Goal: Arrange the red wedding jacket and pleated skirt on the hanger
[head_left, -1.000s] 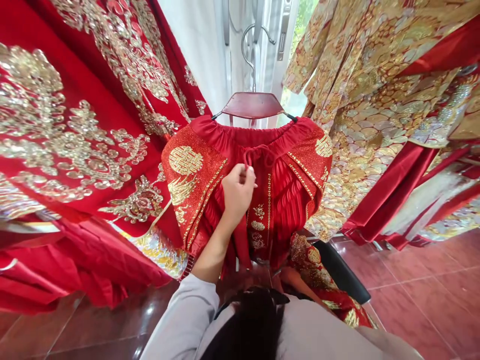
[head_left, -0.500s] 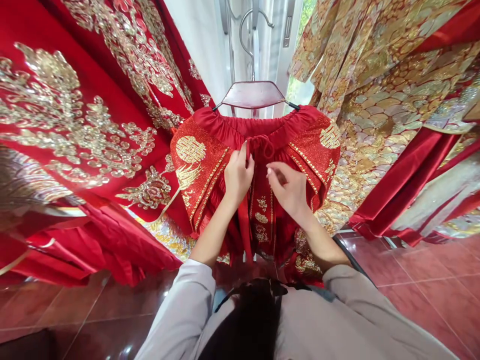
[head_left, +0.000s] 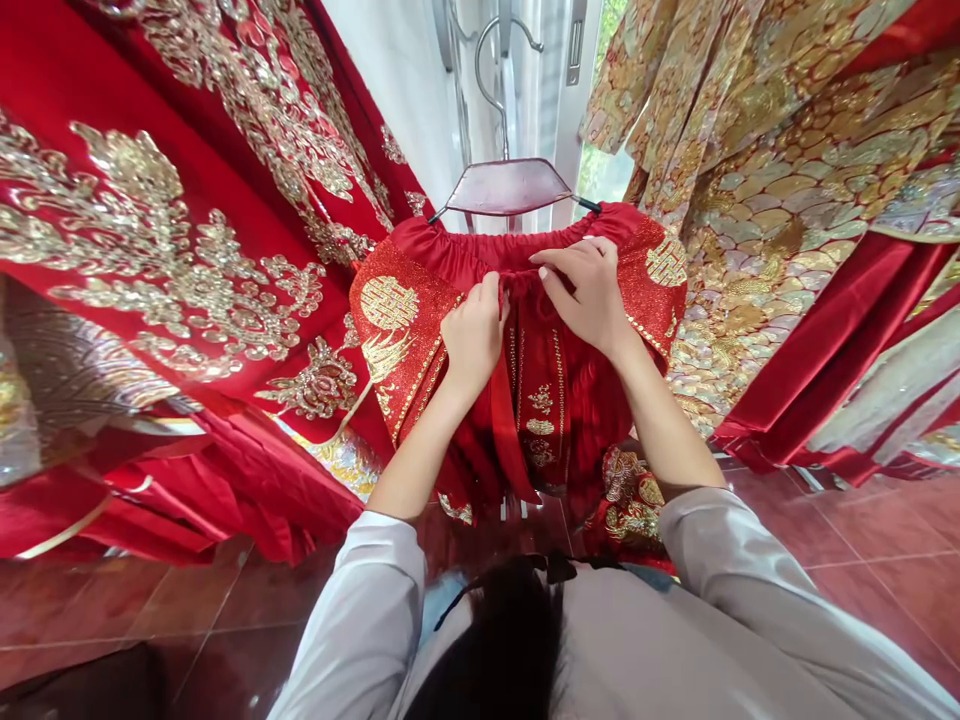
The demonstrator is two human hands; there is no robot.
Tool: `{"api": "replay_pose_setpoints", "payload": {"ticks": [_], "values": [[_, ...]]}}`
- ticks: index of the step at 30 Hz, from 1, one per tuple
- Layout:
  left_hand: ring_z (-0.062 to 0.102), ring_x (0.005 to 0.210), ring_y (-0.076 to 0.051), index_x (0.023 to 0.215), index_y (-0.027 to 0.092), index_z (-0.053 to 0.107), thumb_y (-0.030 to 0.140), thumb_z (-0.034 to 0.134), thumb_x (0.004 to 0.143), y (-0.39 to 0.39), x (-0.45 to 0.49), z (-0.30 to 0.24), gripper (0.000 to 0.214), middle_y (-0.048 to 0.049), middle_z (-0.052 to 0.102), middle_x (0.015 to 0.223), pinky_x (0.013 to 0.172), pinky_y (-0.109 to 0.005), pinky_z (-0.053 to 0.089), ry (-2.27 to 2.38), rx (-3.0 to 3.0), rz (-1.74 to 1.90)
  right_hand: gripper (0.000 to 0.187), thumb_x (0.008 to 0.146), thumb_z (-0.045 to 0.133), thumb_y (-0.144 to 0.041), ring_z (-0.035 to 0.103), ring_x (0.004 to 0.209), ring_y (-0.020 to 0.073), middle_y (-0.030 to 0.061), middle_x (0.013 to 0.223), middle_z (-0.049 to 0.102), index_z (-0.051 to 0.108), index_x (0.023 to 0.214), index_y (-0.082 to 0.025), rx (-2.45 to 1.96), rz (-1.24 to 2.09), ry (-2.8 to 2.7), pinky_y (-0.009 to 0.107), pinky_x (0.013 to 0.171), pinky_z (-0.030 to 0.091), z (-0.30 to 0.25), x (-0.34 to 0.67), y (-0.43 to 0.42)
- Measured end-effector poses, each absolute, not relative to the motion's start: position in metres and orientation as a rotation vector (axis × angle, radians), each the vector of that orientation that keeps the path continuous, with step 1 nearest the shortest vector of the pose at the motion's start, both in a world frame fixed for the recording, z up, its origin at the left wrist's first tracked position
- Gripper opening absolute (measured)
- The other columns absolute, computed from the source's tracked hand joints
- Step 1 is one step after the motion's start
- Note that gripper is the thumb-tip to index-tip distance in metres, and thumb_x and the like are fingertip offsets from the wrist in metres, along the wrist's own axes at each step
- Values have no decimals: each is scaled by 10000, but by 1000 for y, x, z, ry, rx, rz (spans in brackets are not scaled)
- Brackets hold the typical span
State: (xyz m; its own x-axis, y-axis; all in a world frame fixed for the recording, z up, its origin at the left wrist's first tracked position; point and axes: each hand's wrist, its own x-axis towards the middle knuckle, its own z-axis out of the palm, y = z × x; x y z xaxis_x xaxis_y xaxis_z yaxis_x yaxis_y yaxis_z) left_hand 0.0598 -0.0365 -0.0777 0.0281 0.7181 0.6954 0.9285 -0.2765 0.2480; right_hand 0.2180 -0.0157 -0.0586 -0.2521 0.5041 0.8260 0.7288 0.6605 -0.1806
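Pinching the red garment (head_left: 541,375), left fingers (head_left: 486,293); right fingers (head_left: 568,263) (grip unclear) against gathered edge (head_left: 480,248).

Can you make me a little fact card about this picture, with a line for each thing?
Middle: red garment with gold decoration
Hung from: hanger with a metal hook
Left hand: fingers bent, at the garment's front; exact grip unclear
Right hand: fingers at the gathered top edge
On the left: beaded red cloth
On the right: gold-patterned cloth
Floor: reddish tiles
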Motion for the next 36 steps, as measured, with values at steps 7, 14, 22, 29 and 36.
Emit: {"api": "replay_pose_setpoints", "payload": {"ticks": [7, 14, 22, 29, 36], "values": [[641, 768, -215, 1027, 127, 590, 221, 396, 944, -22, 63, -75, 232, -132, 653, 906, 662, -271, 453, -1676, -1986, -1038, 271, 886, 405, -269, 517, 876, 169, 27, 861, 639, 653, 964, -195, -960, -227, -1856, 426, 1017, 247, -60, 210, -21], [628, 826, -194, 1040, 151, 633, 239, 473, 919, -23, 63, -80, 219, -101, 661, 938, 710, -251, 440, -1638, -1998, -1301, 262, 866, 402, -270, 512, 844, 163, 21, 809, 621, 648, 909, -191, -964, -175, -1806, 412, 1009, 244, -62, 208, -19], [546, 638, -123, 875, 146, 664, 199, 487, 887, -25, 75, -92, 185, 2, 606, 705, 628, -201, 413, -1497, -2044, -2152, 244, 843, 415, -274, 528, 822, 152, 6, 789, 627, 646, 835, -196, -944, -148, -1759, 410, 1020, 247, -65, 200, -27], [420, 542, -97, 739, 149, 586, 165, 591, 802, -33, 69, -89, 65, 39, 449, 584, 559, -190, 360, -1539, -1980, -2129, 233, 844, 434, -288, 539, 796, 154, 7, 769, 632, 646, 814, -198, -922, -159, -1727, 409, 1007, 278, -66, 204, -23], [506, 819, -155, 1131, 223, 620, 125, 535, 845, -30, 56, -97, 314, -53, 518, 909, 701, -236, 397, -1439, -1954, -1583, 212, 846, 457, -291, 548, 794, 155, 7, 782, 645, 643, 799, -203, -912, -179, -1707, 403, 1003, 294, -70, 206, -16]]}}
